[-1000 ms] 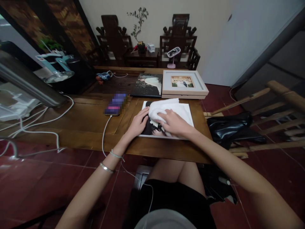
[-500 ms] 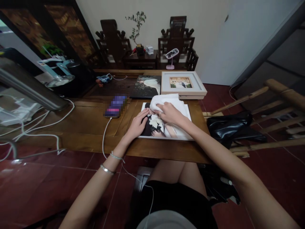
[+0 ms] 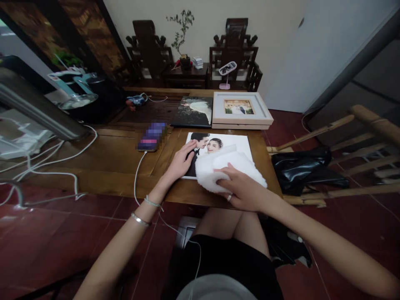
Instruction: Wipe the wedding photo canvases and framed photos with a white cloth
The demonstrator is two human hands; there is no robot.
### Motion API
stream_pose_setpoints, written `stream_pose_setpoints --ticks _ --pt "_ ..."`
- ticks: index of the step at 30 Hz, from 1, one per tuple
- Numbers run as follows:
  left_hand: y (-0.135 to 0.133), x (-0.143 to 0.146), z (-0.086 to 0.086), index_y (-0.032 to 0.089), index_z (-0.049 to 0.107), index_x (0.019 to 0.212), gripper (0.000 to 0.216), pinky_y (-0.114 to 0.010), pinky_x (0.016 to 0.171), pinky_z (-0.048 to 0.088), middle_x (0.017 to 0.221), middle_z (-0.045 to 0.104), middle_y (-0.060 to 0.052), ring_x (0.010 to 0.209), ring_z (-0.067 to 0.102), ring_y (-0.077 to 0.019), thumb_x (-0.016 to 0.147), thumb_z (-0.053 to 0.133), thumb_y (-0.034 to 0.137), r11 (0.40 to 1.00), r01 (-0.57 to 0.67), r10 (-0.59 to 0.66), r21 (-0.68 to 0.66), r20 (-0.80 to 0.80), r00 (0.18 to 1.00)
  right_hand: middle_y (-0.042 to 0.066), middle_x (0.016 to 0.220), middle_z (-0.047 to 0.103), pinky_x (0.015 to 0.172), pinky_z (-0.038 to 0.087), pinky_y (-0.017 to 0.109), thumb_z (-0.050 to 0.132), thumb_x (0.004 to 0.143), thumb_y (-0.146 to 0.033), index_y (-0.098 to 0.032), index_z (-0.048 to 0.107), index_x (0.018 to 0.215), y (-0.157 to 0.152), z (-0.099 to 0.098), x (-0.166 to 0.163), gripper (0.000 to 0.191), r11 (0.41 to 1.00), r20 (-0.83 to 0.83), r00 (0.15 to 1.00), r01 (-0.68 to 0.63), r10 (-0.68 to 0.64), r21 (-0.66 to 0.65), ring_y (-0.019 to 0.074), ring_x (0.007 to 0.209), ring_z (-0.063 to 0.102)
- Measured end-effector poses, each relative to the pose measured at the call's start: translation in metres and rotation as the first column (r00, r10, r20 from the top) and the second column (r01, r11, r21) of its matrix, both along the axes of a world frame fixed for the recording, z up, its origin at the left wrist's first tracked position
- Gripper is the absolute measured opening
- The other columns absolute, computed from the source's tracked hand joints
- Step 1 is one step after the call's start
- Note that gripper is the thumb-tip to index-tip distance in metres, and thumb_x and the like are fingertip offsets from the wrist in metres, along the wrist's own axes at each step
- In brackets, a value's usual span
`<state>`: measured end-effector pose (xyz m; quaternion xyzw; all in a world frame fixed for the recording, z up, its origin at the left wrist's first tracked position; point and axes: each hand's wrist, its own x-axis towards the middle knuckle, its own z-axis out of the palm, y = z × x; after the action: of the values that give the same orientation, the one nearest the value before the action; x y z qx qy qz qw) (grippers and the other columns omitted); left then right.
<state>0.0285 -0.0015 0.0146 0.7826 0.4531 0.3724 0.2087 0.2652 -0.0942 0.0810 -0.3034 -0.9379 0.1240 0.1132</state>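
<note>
A white-bordered photo print [image 3: 233, 143] of a couple lies flat on the wooden table [image 3: 106, 156] in front of me. My left hand [image 3: 180, 161] rests flat on the print's left edge, fingers stretched out. My right hand [image 3: 242, 191] presses a folded white cloth [image 3: 225, 166] down on the print's near edge. The cloth hides the lower part of the picture.
A framed photo [image 3: 240, 109] and a dark photo print [image 3: 193, 111] lie farther back. A phone [image 3: 152, 135] on a white cable sits to the left. A black bag [image 3: 304, 166] rests on bamboo poles at the right. Cables trail off the left side.
My right hand has drawn the cloth from the far end of the print down to its near edge, uncovering the upper part of the picture. My left hand has stayed put.
</note>
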Motion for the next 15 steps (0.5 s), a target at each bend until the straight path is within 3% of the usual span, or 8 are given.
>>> stream_pose_setpoints --ticks 3,7,11,15 --pt "0.000 0.000 -0.001 0.015 0.056 0.127 0.041 -0.042 0.113 0.028 0.139 0.050 -0.011 0.132 0.042 -0.0203 0.092 0.040 0.029 1.000 0.004 -0.004 0.011 0.001 1.000 0.015 0.108 0.059 0.099 0.035 0.047 0.048 0.084 -0.017 -0.016 0.062 0.100 0.026 -0.002 0.004 0.021 0.996 0.007 0.997 0.071 -0.071 0.046 0.0258 0.104 0.051" --pt "0.001 0.000 -0.002 0.013 0.056 0.127 0.042 -0.041 0.114 0.027 0.138 0.050 -0.012 0.133 0.042 -0.0202 0.093 0.040 0.032 1.000 0.007 -0.008 0.020 0.024 1.000 0.015 0.098 0.060 0.086 0.041 0.042 0.040 0.094 -0.030 -0.016 0.061 0.109 0.065 -0.002 0.000 0.030 0.963 0.034 0.967 0.248 -0.253 0.108 0.0265 0.094 0.054" --pt "-0.001 0.002 0.001 0.013 0.058 0.125 0.047 -0.039 0.113 0.029 0.136 0.053 -0.011 0.130 0.045 -0.0208 0.096 0.033 0.040 1.000 -0.019 0.021 -0.025 0.093 0.995 0.014 0.093 0.062 0.083 0.040 0.042 0.038 0.093 -0.026 -0.017 0.060 0.109 0.090 -0.001 -0.020 0.029 0.915 0.044 0.921 0.377 -0.387 0.146 0.0272 0.089 0.055" --pt "-0.007 0.003 0.008 0.014 0.059 0.124 0.052 -0.037 0.109 0.035 0.130 0.058 -0.009 0.124 0.051 -0.0213 0.097 0.027 0.046 0.995 -0.094 0.088 0.016 0.224 0.971 0.018 0.109 0.061 0.091 0.036 0.050 0.040 0.092 -0.023 -0.016 0.058 0.115 0.086 -0.004 -0.053 0.031 0.932 0.053 0.939 0.328 -0.339 0.156 0.0304 0.104 0.054"
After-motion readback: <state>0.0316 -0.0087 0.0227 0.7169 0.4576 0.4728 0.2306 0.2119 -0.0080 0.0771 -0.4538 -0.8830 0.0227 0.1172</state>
